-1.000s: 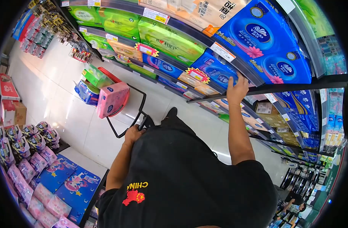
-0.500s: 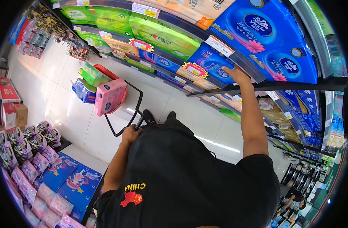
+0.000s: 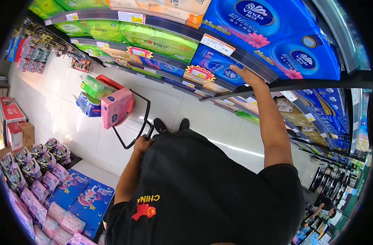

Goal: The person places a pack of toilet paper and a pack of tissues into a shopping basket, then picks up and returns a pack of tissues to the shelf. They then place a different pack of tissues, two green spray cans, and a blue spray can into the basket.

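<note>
My left hand [image 3: 142, 144] is closed round the black handle [image 3: 148, 122] of a red rolling shopping basket [image 3: 106, 81]. A pink tissue pack [image 3: 116, 107], a green pack [image 3: 96, 86] and a blue-and-white pack [image 3: 87, 105] are piled in it, sticking out above its rim. My right hand [image 3: 250, 76] reaches in under the edge of an upper shelf. Its visible digits stretch over a blue tissue pack [image 3: 215, 63] on the shelf below and touch its right part. The remaining fingers are partly hidden.
Large blue Vinda packs [image 3: 251, 20] fill the upper shelf beside green packs [image 3: 160, 41]. A black shelf bar [image 3: 221, 93] juts out below my right hand. Pink packages [image 3: 56, 212] and cartons [image 3: 19, 134] stand on the left. Another person [image 3: 323, 206] is at the far lower right.
The view has shifted slightly, so the shelves sit further left. My right hand stays at the blue pack, its digits a little further extended. My left hand still grips the handle.
</note>
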Tool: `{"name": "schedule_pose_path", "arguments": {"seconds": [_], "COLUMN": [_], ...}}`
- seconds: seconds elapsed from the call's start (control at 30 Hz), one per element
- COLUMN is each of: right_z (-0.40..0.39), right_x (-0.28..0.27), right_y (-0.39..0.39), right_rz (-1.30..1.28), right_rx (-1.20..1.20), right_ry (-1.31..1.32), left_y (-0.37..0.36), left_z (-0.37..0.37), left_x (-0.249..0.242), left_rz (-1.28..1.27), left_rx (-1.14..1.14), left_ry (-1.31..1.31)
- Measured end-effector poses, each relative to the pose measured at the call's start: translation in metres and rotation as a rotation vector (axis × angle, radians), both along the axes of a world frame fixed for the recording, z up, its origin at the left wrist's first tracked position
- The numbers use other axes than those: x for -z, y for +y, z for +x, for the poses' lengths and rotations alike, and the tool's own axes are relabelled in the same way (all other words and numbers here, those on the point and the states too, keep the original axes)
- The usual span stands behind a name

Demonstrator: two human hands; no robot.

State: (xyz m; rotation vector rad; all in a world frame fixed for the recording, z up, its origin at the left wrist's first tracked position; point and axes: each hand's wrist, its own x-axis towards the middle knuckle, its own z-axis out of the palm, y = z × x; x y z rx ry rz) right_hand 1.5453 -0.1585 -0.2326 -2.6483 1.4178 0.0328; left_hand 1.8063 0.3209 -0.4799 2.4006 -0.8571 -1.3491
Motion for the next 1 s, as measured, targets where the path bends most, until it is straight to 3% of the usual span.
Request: {"name": "schedule_pose_path", "arguments": {"seconds": [0.37, 0.47, 0.57, 0.67, 0.8, 0.93, 1.0], "right_z": [-0.001, 0.001, 0.0, 0.005, 0.007, -0.033, -0.085], "right_x": [0.008, 0.005, 0.009, 0.018, 0.09, 0.19, 0.212], "right_y": [0.02, 0.037, 0.058, 0.103, 0.178, 0.216, 0.217], "right_rz": [-0.085, -0.264, -0.244, -0.488, 0.069, 0.784, 1.058], "right_rx": [-0.008, -0.045, -0.053, -0.267, -0.239, -0.198, -0.096], "right_ry": [-0.066, -0.088, -0.281, -0.55, -0.686, -0.324, -0.197], "left_y": [-0.003, -0.007, -0.005, -0.008, -0.008, -0.004, -0.006], "left_z": [-0.018, -0.023, -0.025, -0.029, -0.035, -0.04, -0.042], "left_x": [-0.013, -0.019, -0.019, -0.037, -0.045, -0.038, -0.04], "left_rz": [0.04, 0.059, 0.071, 0.081, 0.07, 0.019, 0.017], "left_rx": [-0.1, -0.08, -0.032, -0.068, -0.126, -0.143, -0.179], "left_ry": [-0.012, -0.001, -0.031, -0.084, -0.15, -0.194, -0.223]}}
